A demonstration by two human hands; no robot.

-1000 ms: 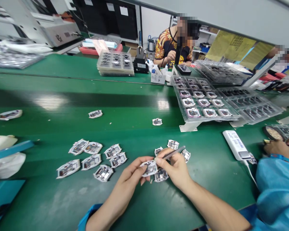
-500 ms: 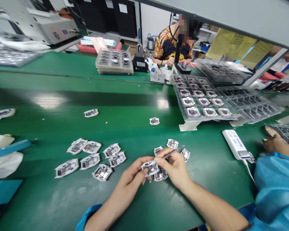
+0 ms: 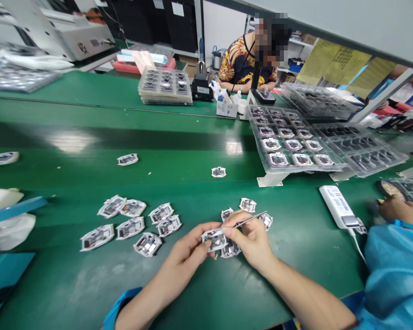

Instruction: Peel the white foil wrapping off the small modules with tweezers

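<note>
My left hand (image 3: 191, 250) pinches a small white-framed electronic housing (image 3: 214, 239) between thumb and fingers, above the green bench. Slim metal tweezers (image 3: 249, 220) are in my right hand (image 3: 249, 238), their rear end pointing up and right. Its fingertips are at the upper right edge of the held housing; the tweezers' tip is hidden there. Several like housings lie close around and beneath my hands, among them one housing (image 3: 248, 205) behind the right hand and another (image 3: 266, 221) beside it. Left of my hands lies a looser group of housings (image 3: 147, 244).
Three housings, one of them (image 3: 218, 172) straight ahead, lie on a green strip (image 3: 179, 160). A clear tray (image 3: 271, 167) of housings stands on brackets at right. Nearby are a white power bank (image 3: 337, 206) with a cable and a co-worker's blue sleeve (image 3: 395, 270). Another person sits opposite.
The housings on the far strip have shifted slightly left. The tweezers have tilted a little in my right hand; my left hand keeps its hold on the housing. The view has moved slightly.
</note>
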